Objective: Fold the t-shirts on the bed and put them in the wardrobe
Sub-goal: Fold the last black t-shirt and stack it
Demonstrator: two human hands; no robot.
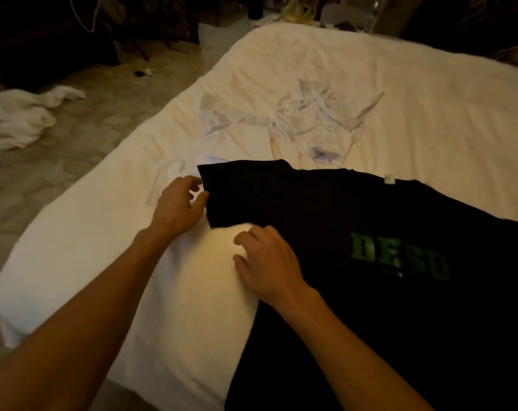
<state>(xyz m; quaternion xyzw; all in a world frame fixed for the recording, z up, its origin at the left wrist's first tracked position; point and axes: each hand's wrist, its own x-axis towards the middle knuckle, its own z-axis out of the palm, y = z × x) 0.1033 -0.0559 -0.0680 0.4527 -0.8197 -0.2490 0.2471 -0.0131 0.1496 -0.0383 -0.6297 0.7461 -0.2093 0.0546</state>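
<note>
A black t-shirt (370,292) with green letters lies spread flat on the near part of the white bed (430,99), its left sleeve stretched out to the left. My left hand (177,206) is at the outer edge of that sleeve, fingers curled toward the hem and touching it. My right hand (266,259) rests on the shirt's side edge just below the sleeve, fingers bent against the fabric. A crumpled white t-shirt (311,123) lies further back in the middle of the bed. A smaller white cloth (171,176) lies beside the black sleeve.
The bed's left edge drops to a tiled floor (88,137). White clothes (17,120) lie heaped on the floor at the left. Dark furniture (133,22) stands at the back, with a yellowish bag (296,11) beyond the bed.
</note>
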